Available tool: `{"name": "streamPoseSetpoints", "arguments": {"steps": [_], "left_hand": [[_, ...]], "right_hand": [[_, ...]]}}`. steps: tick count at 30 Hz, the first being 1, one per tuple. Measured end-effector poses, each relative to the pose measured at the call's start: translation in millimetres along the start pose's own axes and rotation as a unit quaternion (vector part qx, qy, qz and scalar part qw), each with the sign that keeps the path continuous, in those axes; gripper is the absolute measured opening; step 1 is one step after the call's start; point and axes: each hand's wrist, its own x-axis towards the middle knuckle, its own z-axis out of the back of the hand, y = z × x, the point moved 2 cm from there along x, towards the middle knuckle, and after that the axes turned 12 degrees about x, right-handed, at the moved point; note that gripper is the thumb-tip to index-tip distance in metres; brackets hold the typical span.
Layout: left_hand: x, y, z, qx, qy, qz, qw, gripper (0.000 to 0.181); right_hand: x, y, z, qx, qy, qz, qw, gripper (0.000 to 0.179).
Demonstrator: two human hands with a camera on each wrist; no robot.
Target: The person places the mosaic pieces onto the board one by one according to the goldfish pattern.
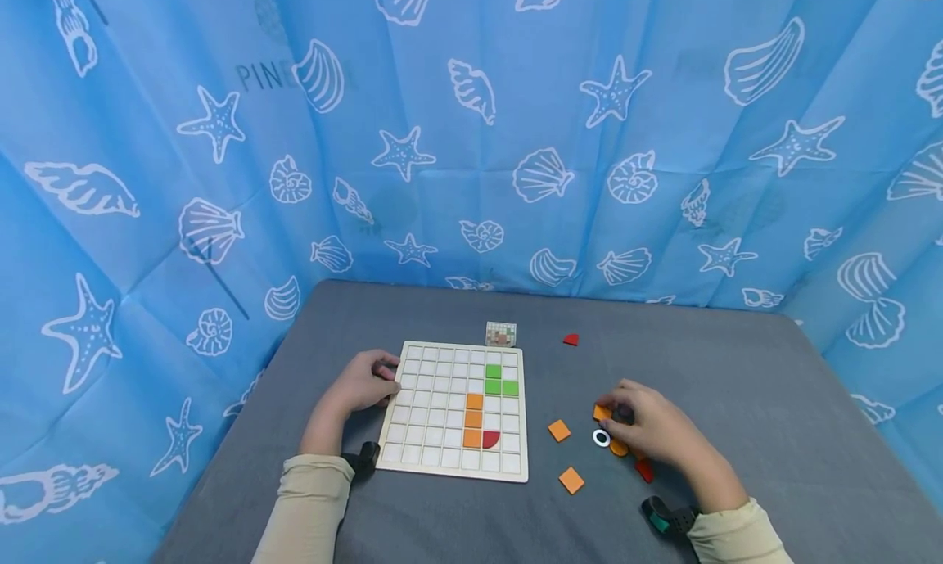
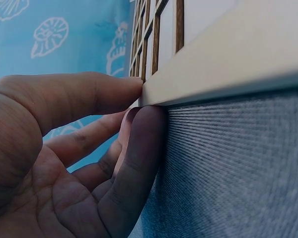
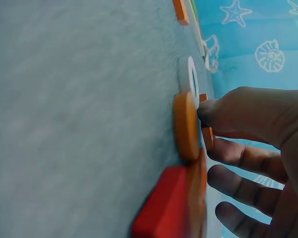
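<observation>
Under the right hand, a small pile on the gray table is partly hiding from us, and we are struggling to identify a dark patch beside the fingers. In the right wrist view a red piece is blurring and running off the bottom edge. A picture card, lying just beyond the board, is showing too small for us to read; both sleeves are running out of frame.

The right hand is bending inward, thumb and finger pinching an orange tile near a white ring — whether the tile is touching the table, we are not able to tell. The left hand is reaching forward, pinching the left edge of the board, which is lying on the table between the hands — green, orange and red pieces filling some squares.
</observation>
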Motion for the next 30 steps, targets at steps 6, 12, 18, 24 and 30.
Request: {"name": "streamPoseSetpoints", "arguments": {"steps": [6,12,18,24,30], "left_hand": [[0.4,-0.2,0.6,0.005,0.0,0.001,1.0,0.046],[-0.1,0.3,-0.8,0.004,-0.001,0.003,1.0,0.045],[-0.9,0.3,-1.2,0.006,-0.004,0.003,1.0,0.045],[-3.5,-1.9,1.0,-0.005,0.005,-0.009,0.9999,0.045],[-2.4,-1.6,2.4,-0.004,0.009,-0.011,0.9999,0.046]], "right_hand": [[9.6,13,-4,-0.013,-0.014,0.015,0.9997,0.018],[24.2,30,-13,-0.006,-0.01,0.045,0.9989,0.021],[40.8,49,-25,0.015,0.003,0.059,0.9982,0.023],[57.2,72,-42,0.025,0.024,0.087,0.9956,0.024],[70.7,97,-63,0.012,0.04,0.135,0.99,0.021]]}}
